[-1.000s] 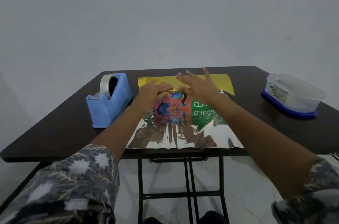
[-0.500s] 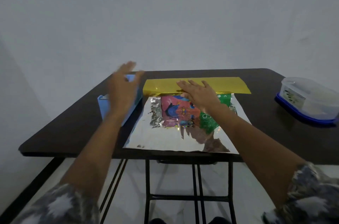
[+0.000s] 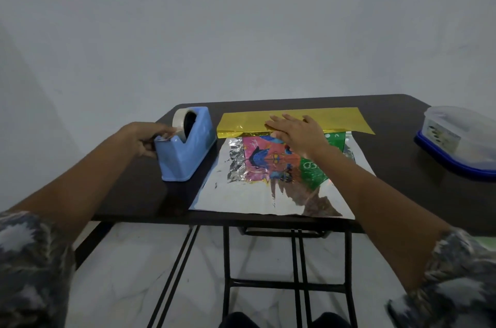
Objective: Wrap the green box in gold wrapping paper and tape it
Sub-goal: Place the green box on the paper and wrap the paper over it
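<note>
The green box (image 3: 334, 141), its top printed in pink and blue, lies on the wrapping paper (image 3: 268, 195), whose silver inner side faces up. The paper's far flap, gold side (image 3: 341, 121) up, is folded over the box's far edge. My right hand (image 3: 298, 134) lies flat with straight fingers on that flap and the box top. My left hand (image 3: 146, 137) is at the near end of the blue tape dispenser (image 3: 185, 150), fingers curled and pinching the tape end at the cutter. A roll of clear tape (image 3: 181, 121) sits in the dispenser.
A dark table (image 3: 402, 188) on black metal legs holds everything. A clear plastic container with a blue lid under it (image 3: 456, 139) stands at the right edge. A plain grey wall is behind. White floor shows below.
My left hand left the folded flap, swung left over the dispenser and now pinches the tape end. My right hand stays pressed on the gold flap.
</note>
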A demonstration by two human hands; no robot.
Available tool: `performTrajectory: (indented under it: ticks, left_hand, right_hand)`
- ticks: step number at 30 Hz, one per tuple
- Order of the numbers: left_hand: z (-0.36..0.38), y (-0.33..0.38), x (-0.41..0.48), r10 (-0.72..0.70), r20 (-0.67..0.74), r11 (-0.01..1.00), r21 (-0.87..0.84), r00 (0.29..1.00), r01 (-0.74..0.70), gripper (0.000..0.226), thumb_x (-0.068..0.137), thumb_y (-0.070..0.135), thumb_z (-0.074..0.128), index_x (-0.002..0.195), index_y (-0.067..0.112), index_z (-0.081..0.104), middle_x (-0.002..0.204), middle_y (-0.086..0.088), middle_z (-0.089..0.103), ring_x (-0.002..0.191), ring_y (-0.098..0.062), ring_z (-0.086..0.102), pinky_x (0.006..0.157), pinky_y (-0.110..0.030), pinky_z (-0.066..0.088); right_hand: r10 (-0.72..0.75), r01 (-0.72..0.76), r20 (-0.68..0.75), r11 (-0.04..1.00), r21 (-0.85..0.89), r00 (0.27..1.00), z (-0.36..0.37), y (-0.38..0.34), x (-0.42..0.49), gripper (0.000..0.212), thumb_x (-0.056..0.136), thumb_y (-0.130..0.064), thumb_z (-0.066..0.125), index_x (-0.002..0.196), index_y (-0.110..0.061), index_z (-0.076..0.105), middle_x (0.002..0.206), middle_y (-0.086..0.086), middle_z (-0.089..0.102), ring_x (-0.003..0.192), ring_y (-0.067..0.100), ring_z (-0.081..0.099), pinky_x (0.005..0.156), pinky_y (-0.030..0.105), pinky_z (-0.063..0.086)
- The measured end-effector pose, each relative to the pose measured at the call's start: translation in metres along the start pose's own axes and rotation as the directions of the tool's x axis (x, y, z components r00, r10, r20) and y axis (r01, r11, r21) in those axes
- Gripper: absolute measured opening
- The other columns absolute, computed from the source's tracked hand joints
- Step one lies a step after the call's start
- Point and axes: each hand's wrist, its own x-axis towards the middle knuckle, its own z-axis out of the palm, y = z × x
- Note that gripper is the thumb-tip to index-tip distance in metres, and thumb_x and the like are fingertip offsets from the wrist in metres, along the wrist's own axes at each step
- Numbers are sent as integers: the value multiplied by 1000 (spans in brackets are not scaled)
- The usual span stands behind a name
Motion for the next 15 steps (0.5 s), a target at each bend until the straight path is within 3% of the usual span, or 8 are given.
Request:
performTrajectory:
  ticks: [6, 12, 15]
  left_hand:
    - [-8, 3, -2, -21, 42, 1000, -5, 999, 22, 10, 85, 13, 67, 83, 5, 61, 86, -10, 63, 77, -18, 60, 68, -43, 58]
    - [-7, 9, -8, -72, 79, 997, 35, 994, 70, 11, 87, 14, 64, 86, 4, 60, 95, -9, 61, 81, -19, 57, 98, -45, 45]
    - [-2, 7, -9, -70, 57, 997, -9, 996, 70, 13, 89, 13, 62, 82, 4, 57, 93, -9, 57, 78, -20, 54, 100, -48, 42]
  right_hand:
    - [0, 0, 10, 1000, 6, 1000, -1, 0, 0, 46, 102, -40, 21, 148, -35, 19, 157, -13, 15, 145, 13, 14, 115, 46, 14]
    - [-2, 2, 4, 1000, 24, 1000, 0, 0, -1, 47, 102, -41, 21, 148, -35, 20, 157, -13, 16, 145, 13, 14, 115, 47, 13]
    - [0, 0, 8, 1000, 21, 1000, -1, 0, -1, 47, 102, -41, 21, 148, -36, 19, 157, -14, 15, 145, 12, 13, 115, 47, 13]
